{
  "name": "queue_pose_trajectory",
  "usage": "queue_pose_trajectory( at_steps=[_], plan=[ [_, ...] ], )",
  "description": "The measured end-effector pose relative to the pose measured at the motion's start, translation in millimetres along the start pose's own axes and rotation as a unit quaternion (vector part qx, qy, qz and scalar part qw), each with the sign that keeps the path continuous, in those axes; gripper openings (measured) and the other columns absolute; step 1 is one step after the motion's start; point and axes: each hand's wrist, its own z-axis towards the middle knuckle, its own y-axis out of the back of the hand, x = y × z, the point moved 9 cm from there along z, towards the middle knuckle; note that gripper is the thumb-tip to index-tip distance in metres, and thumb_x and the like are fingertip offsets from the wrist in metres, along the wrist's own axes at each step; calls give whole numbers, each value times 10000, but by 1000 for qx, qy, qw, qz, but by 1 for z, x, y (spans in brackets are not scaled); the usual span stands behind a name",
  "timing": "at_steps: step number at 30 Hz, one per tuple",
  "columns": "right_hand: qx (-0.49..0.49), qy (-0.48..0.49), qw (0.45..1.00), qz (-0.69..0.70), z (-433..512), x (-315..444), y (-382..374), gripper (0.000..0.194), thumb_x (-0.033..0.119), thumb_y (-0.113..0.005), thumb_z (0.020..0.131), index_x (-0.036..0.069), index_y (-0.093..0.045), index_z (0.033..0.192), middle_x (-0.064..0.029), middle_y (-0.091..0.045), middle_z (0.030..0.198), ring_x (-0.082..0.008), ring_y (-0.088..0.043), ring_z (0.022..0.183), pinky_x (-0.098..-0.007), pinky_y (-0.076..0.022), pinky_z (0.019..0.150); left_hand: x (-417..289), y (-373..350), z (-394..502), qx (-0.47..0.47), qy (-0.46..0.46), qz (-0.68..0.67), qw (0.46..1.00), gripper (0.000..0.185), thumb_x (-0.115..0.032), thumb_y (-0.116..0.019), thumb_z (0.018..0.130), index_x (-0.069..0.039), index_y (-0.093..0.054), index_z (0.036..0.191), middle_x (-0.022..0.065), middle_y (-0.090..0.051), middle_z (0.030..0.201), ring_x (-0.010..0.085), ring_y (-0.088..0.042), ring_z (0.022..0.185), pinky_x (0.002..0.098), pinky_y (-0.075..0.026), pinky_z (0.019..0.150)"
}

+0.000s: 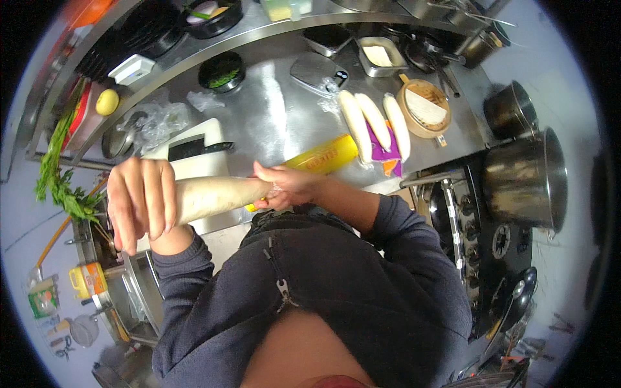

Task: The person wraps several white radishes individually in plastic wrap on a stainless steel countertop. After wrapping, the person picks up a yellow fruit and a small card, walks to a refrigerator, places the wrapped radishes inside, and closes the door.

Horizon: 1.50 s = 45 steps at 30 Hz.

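Note:
A peeled white daikon radish [218, 196] is held level before my body, above the edge of the steel counter. My left hand [143, 199] is curled over its thick end. Around its narrow end my right hand [291, 186] closes, with a bit of clear plastic film [275, 188] at the fingers. Just behind the right hand lies a yellow cling film box [322, 155], its near part hidden by that hand. Three more peeled daikon radishes [373, 121] lie side by side to its right, partly on a purple and orange packet [383, 143].
On the left, a cleaver [194, 148] rests on a white cutting board [208, 131], beside crumpled plastic bags [157, 123]. Farther back are a bowl of chopped greens [223, 72] and a digital scale [318, 72]. A bamboo steamer [427, 109] and large steel pots [526, 179] stand right.

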Motion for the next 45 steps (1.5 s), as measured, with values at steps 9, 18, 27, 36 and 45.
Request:
queue_pose_trajectory(
  at_steps=[9,18,27,36,45],
  plan=[
    [-275,298,846,-347,-82,64,34,523,313,-538,1000,18,-460,1424,-80,-658,882,-91,-558,630,-229,-471,556,44,100,-191,-723,219,326,568,320,-164,-403,989,35,-599,1144,179,-678,1026,240,-674,919,347,-541,833],
    [-531,80,802,-261,-174,-1,132,574,257,-673,941,35,-467,1429,-79,-593,1217,-79,-559,984,-233,-490,824,143,82,-224,-476,408,597,500,457,-381,-431,1052,-100,-523,1400,146,-418,1473,313,-410,1355,396,-348,1104],
    [-811,65,371,-448,-341,96,213,582,324,-665,932,38,-494,1409,-233,-640,1252,-332,-627,1144,-405,-455,1012,62,-33,-472,-628,538,489,278,347,-221,-650,914,-104,-648,1240,190,-533,1327,340,-488,1259,409,-395,1074],
    [-798,-148,66,-580,-349,111,221,496,343,-618,933,76,-578,1349,-213,-625,1257,-349,-596,1127,-398,-440,990,-75,-131,-558,-562,602,555,-117,585,-276,-673,858,-133,-491,1396,212,-418,1429,397,-432,1293,509,-406,1041],
    [-643,36,445,-622,-193,65,230,547,377,-534,1004,-49,-525,1346,-265,-616,1269,-351,-595,1181,-381,-443,1010,-153,-117,-621,-568,660,475,-127,886,-355,-740,800,-121,-284,1523,201,-532,1363,404,-520,1230,501,-424,1049]
  ],
)
